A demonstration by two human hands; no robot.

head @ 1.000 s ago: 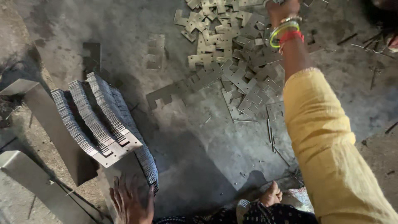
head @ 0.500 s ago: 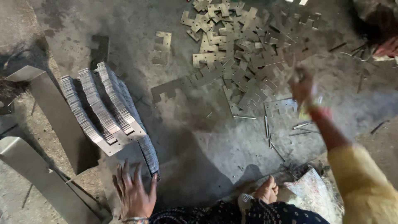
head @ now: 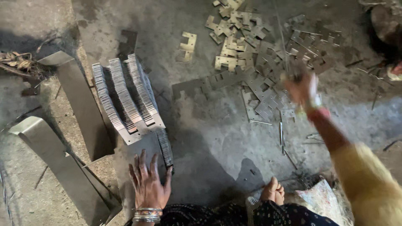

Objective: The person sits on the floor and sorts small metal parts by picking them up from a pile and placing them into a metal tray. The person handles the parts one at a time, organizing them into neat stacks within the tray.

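Grey concrete floor. 3 packed rows of stamped plates stand at left; left hand lies flat, fingers spread, just beside them. Right hand, blurred, grip unclear, hovers over the loose plates remaining far right.

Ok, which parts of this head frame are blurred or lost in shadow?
Head view: the right hand is motion-smeared; the left hand and plate stacks are sharp; dark shadow covers the floor beside them, and the top right corner is dim.
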